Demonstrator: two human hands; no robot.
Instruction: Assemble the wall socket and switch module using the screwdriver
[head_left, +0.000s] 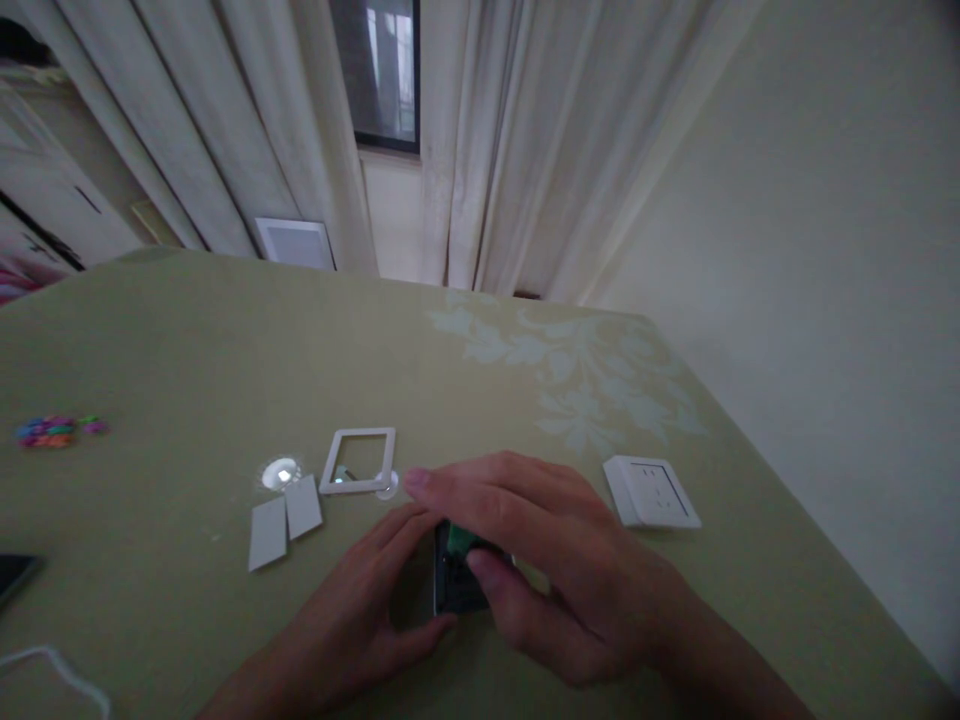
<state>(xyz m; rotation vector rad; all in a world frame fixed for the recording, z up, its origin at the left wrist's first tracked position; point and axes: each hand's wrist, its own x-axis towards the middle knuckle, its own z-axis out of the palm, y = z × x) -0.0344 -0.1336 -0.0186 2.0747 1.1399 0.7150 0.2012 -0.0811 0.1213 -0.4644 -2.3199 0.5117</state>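
Observation:
A dark square part [454, 585], seemingly the inner body of a wall switch, lies on the table in front of me. My left hand [375, 590] grips it from the left, fingers at its far edge and thumb at its near corner. My right hand [540, 540] arches over it, with the thumb and fingers closed around a small green piece [460, 540] on top. Much of both the part and the green piece is hidden under the right hand. Beyond the left hand lies a white square frame [328, 462]. Two white rectangular plates [268, 534] lie beside it.
A white wall socket [656, 495] sits to the right. Far left are several small colourful pieces [51, 432], a dark flat object [15, 575] and a white cable [56, 660]. Shiny round spots show near the plates. Curtains and a wall border the green table [225, 340].

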